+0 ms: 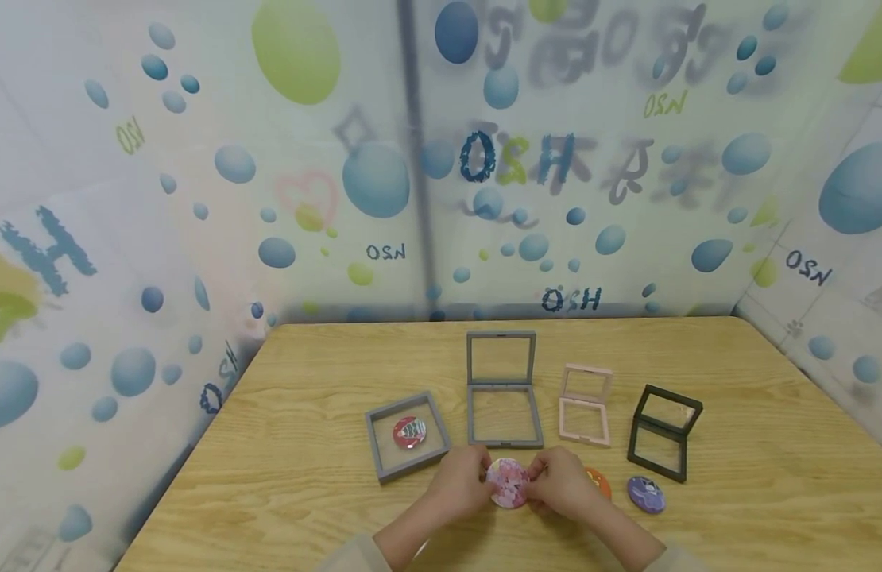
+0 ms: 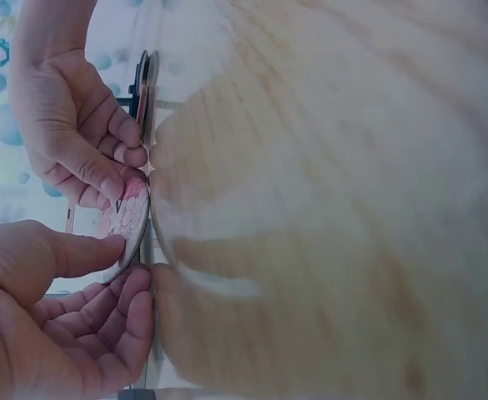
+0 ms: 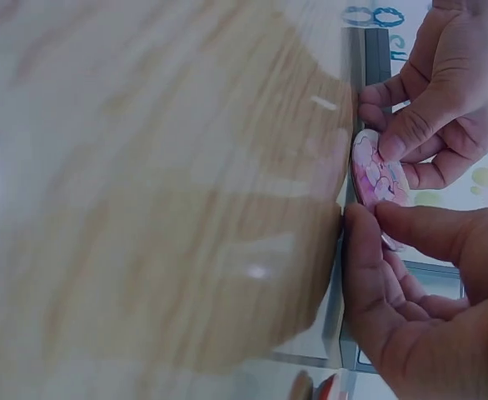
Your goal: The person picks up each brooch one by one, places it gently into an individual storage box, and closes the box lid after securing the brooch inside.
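Observation:
A round pink badge (image 1: 508, 482) with a floral print is held just above the wooden table (image 1: 284, 477) near its front edge. My left hand (image 1: 477, 479) pinches its left rim and my right hand (image 1: 539, 481) pinches its right rim. In the left wrist view the badge (image 2: 129, 223) stands on edge between the left hand (image 2: 123, 267) below and the right hand (image 2: 123, 167) above. In the right wrist view the same badge (image 3: 375, 177) sits between the right hand (image 3: 369, 225) and the left hand (image 3: 385, 133).
Behind the hands lie a closed grey frame box (image 1: 408, 435) holding a red badge (image 1: 409, 431), an open grey box (image 1: 503, 389), an open pink box (image 1: 586, 403) and an open black box (image 1: 663, 431). An orange badge (image 1: 600, 481) and a purple badge (image 1: 646, 493) lie right of my hands.

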Demonstrator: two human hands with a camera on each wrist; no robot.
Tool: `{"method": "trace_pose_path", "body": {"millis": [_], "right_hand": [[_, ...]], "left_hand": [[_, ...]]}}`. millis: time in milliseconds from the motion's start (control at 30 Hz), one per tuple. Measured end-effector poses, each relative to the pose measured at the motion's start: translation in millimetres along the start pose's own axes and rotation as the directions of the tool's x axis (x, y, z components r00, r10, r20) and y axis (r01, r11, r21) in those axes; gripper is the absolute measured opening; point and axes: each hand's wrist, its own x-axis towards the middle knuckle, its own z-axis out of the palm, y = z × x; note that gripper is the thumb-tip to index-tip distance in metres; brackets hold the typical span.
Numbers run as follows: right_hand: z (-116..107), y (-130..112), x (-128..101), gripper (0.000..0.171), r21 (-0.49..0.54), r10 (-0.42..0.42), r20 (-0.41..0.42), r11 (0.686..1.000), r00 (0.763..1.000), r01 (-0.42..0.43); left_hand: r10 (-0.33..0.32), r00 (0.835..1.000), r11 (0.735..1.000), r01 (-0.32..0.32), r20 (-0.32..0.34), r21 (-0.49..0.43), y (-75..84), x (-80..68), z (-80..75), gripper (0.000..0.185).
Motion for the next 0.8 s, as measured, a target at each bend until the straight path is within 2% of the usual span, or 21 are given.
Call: {"method": "trace_pose_path", "body": {"millis": [167,367,600,800], "right_hand": [[1.7,0.9,3.5,0.009,0.048,0.043,-0.055,0.998,0.998,-0.041],[1.8,-0.3,8.3,0.009,0.110,0.057,-0.110,0.993,0.992,-0.045],[-3.9,-2.8,14.3,0.007,0.150,0.036,-0.121,0.989,0.992,-0.017],[-5.5,-6.6,24.4,0.006,0.180,0.098,-0.177,0.981,0.979,-0.065]], "left_hand": [[-0.001,1.000,1.000,0.001,-0.027,0.000,-3.6,2.5,1.2,0.017],[-0.045,0.999,0.995,0.042,-0.030,-0.085,-3.9,8.3,-1.5,0.016],[-0.073,0.993,0.992,0.063,-0.098,-0.110,-2.5,18.4,-1.3,0.014],[-0.097,0.985,0.986,0.076,-0.144,-0.146,-0.4,28.4,-3.9,0.012]]}}
